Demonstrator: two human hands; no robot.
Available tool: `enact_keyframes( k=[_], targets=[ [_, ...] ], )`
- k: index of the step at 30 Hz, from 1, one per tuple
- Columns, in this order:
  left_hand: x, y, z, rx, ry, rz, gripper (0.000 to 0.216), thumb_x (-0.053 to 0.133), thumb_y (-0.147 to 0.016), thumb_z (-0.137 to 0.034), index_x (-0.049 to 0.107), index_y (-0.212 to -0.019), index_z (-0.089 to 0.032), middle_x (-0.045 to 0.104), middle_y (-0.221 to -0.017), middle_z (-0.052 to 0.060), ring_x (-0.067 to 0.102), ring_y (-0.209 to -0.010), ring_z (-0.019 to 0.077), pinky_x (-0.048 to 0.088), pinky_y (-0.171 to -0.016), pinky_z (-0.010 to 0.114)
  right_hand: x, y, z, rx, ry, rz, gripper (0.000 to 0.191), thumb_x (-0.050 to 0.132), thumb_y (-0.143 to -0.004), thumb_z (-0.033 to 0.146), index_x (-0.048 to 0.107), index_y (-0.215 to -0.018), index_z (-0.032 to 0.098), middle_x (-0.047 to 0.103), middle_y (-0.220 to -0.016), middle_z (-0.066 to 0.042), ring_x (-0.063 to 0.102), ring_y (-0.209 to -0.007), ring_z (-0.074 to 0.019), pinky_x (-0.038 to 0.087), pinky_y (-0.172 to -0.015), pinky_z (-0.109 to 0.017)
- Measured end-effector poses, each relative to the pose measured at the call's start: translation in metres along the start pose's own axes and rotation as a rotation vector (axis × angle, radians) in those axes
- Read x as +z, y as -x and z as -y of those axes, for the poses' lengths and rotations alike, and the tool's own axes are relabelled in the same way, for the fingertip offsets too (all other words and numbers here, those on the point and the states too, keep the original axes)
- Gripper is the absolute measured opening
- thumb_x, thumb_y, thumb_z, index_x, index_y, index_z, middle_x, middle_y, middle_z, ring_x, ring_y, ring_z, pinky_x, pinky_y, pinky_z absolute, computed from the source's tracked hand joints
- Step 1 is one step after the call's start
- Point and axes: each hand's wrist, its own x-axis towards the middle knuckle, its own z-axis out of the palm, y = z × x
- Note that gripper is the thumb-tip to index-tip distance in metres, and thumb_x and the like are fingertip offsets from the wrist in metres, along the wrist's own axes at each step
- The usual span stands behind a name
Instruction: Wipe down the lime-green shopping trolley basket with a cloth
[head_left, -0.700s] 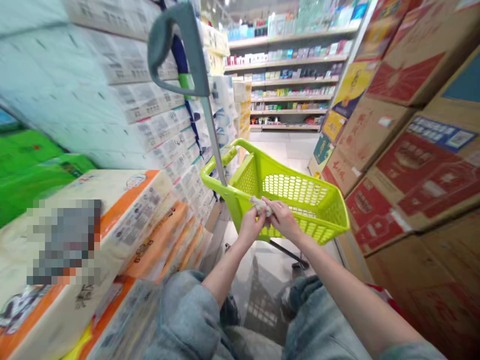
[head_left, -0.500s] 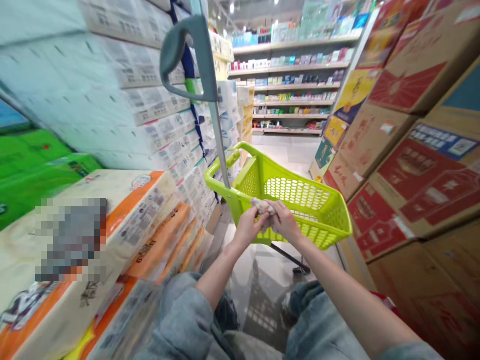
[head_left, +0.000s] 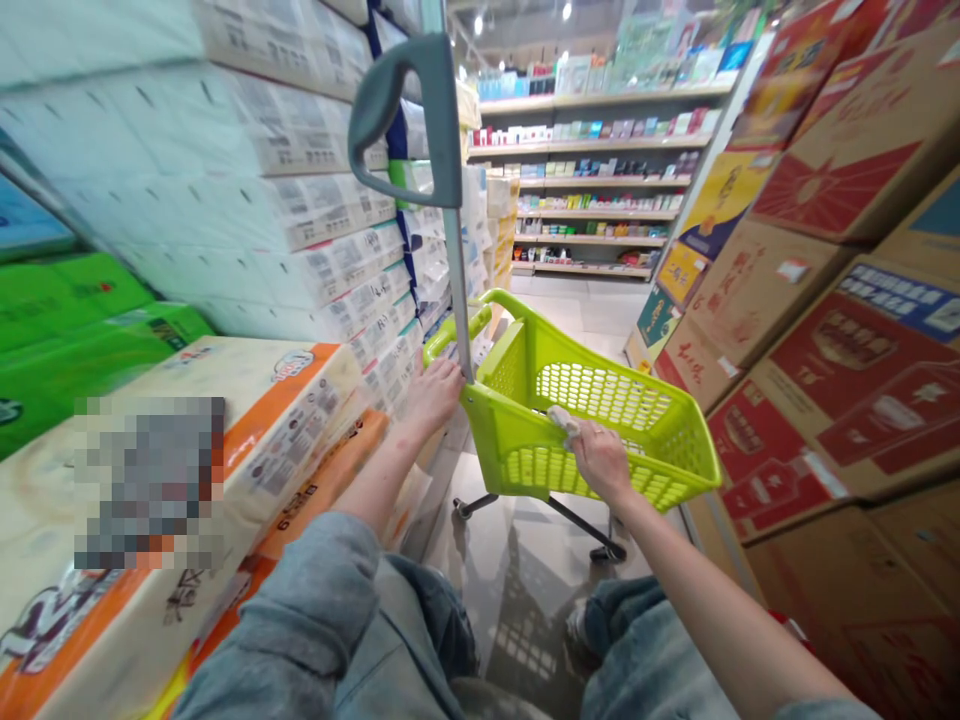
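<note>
And there's the left hand (head_left: 437,390), back uppermost, ahead of a bare left forearm (head_left: 386,472)! Well apart from it — the right hand (head_left: 602,458), fingers (head_left: 591,438) curled tight, right forearm (head_left: 705,590) slanting inward.

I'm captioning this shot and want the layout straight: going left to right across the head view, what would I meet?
Green packages → left hand → crumpled whitish wad → right hand → stacked cardboard boxes.

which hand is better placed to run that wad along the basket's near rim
Likely the right hand: it holds the wad at that rim. The left hand is by the pole, away from the wad.
</note>
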Motion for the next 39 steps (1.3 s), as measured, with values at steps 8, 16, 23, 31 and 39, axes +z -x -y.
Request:
enact_keyframes(
  k=[8, 16, 23, 31, 39],
  targets=[
    [-0.01, -0.008, -0.007, 0.159, -0.128, 0.089, 0.031, 0.036, -0.094, -0.033, 0.061, -0.086, -0.016, 0.061, -0.088, 0.009, 0.053, -0.093, 0.0232, 0.037, -0.093, 0.04, 0.004, -0.009, 0.027, 0.073, 0.087, -0.119, 0.046, 0.034, -0.095, 0.036, 0.045, -0.136, 0.019, 0.058, -0.107, -0.013, 0.048, -0.094, -0.0249, 0.034, -0.082, -0.038],
    [-0.018, 0.0, -0.033, 0.161, -0.131, 0.07, 0.031, 0.035, -0.094, -0.034, 0.061, -0.087, -0.018, 0.061, -0.088, 0.008, 0.052, -0.091, 0.024, 0.035, -0.084, 0.039, -0.001, -0.047, 0.097, 0.11, -0.214, -0.161, 0.042, 0.031, -0.096, 0.031, 0.047, -0.134, 0.022, 0.057, -0.113, -0.01, 0.048, -0.1, -0.0226, 0.035, -0.088, -0.038],
    [-0.031, 0.002, -0.046, 0.199, -0.058, 0.122, 0.032, 0.036, -0.094, -0.035, 0.063, -0.091, -0.017, 0.064, -0.089, 0.009, 0.056, -0.089, 0.0235, 0.038, -0.08, 0.037, -0.009, -0.048, 0.095, 0.034, -0.379, -0.191, 0.038, 0.031, -0.096, 0.029, 0.053, -0.126, 0.022, 0.059, -0.112, -0.008, 0.05, -0.102, -0.0207, 0.037, -0.089, -0.036],
    [-0.033, -0.016, -0.012, 0.226, 0.18, 0.189, 0.046, 0.028, -0.096, -0.03, 0.066, -0.072, -0.02, 0.067, -0.074, 0.002, 0.061, -0.076, 0.0151, 0.033, -0.102, 0.04, -0.013, -0.046, 0.057, -0.019, -0.504, -0.132, 0.04, 0.023, -0.097, 0.033, 0.06, -0.093, 0.019, 0.06, -0.085, -0.006, 0.053, -0.082, -0.0199, 0.042, -0.076, -0.034],
    [-0.025, -0.009, -0.046, 0.173, 0.137, 0.059, 0.054, 0.026, -0.095, -0.028, 0.064, -0.059, -0.015, 0.064, -0.063, 0.008, 0.058, -0.066, 0.0165, 0.045, -0.082, 0.035, -0.025, -0.035, 0.051, 0.059, -0.562, -0.184, 0.04, 0.024, -0.097, 0.034, 0.061, -0.101, 0.019, 0.062, -0.094, -0.008, 0.054, -0.092, -0.0212, 0.042, -0.084, -0.038]
  ],
)
